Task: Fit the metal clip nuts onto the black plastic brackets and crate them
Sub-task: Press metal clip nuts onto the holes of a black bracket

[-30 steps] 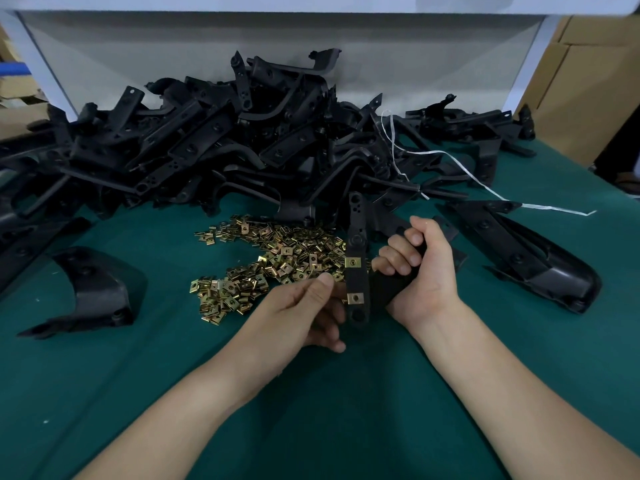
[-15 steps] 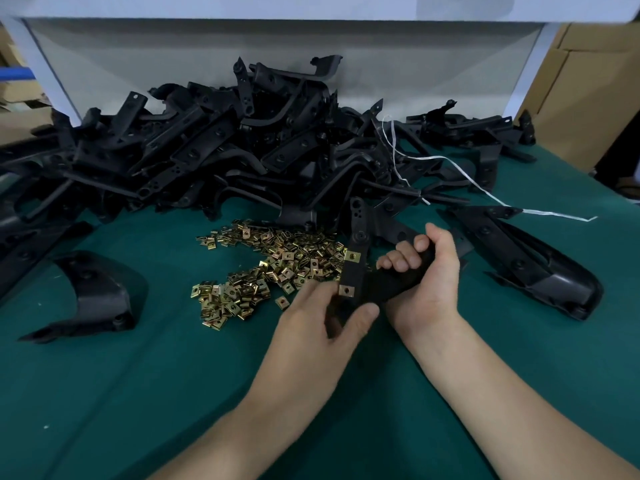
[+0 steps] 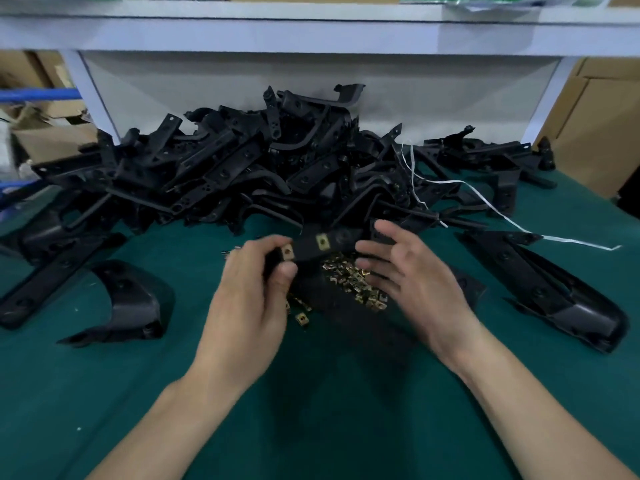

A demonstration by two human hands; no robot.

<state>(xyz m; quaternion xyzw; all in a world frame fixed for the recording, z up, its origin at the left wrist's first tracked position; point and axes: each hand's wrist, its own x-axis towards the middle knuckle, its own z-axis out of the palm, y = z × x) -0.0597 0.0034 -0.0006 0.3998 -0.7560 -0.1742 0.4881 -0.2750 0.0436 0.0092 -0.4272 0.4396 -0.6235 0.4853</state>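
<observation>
My left hand (image 3: 252,289) grips a black plastic bracket (image 3: 332,242) by its near end, holding it roughly level above the table. Two brass clip nuts (image 3: 322,241) sit on its arm. My right hand (image 3: 412,282) hovers just right of the bracket with fingers spread and nothing in it. A heap of loose brass clip nuts (image 3: 353,282) lies on the green table (image 3: 311,410) under and between my hands, partly hidden by them. A big pile of black brackets (image 3: 263,174) fills the back of the table. The picture is blurred by motion.
A curved black cover (image 3: 128,303) lies at the left, a long black housing (image 3: 561,292) at the right. A white strap (image 3: 485,202) trails over the pile. A white shelf frame (image 3: 311,32) spans the back, with cardboard boxes (image 3: 595,133) beyond it.
My right hand has let go of the bracket and spread open. My left hand now carries the bracket alone, turned from upright to roughly level. The camera has tilted up.
</observation>
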